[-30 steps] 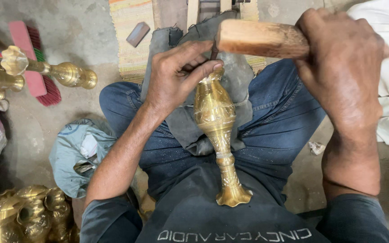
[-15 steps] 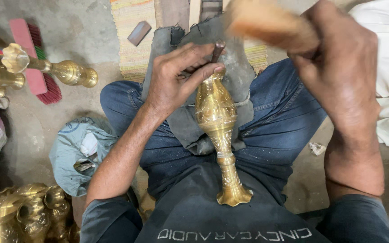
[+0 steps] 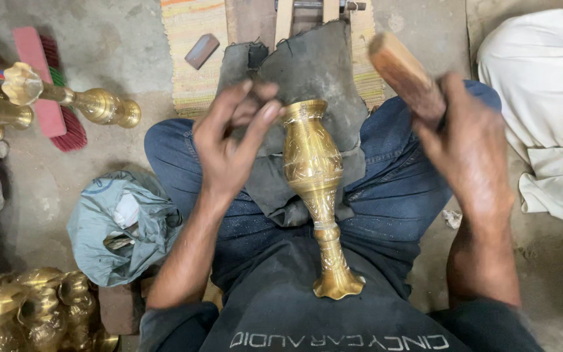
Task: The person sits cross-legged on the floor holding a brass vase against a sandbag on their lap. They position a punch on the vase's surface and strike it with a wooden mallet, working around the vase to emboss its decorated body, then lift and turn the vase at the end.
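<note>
Head view: brass vase (image 3: 312,171) lies across person's lap on dark cloth (image 3: 314,68), base toward body; left hand (image 3: 229,146) open, fingers spread, just beside vase rim; right hand (image 3: 467,146) gripping wooden mallet (image 3: 404,75), raised, blurred.

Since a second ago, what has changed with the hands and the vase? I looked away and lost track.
The left hand has lifted off the mouth of the brass vase and now hovers open beside it, fingers spread. The right hand has swung the wooden mallet from level across the vase's mouth to a slant off to the right. The vase still lies on the dark cloth across the lap.
</note>
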